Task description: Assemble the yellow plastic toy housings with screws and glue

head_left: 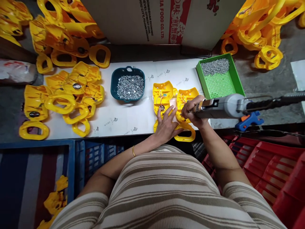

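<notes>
My left hand [165,128] rests with spread fingers on the lower part of an open yellow plastic housing half [163,89], which has wires and a small green circuit board inside. Beside it lies a second yellow housing half [187,93], partly covered by my right hand [195,111]. That hand is wrapped round a grey power screwdriver [220,106], held almost level over the second half with its cable running off to the right. The tool's tip is hidden by my fingers. A yellow loop handle [186,137] sticks out over the table's front edge.
A dark teal basket [114,83] and a green tray [234,74] hold small metal screws. Yellow housings [75,86] are piled left, with more behind. A carton [152,22] stands at the back. Blue [71,168] and red crates [264,162] flank me; a blue-orange tool [249,121] lies right.
</notes>
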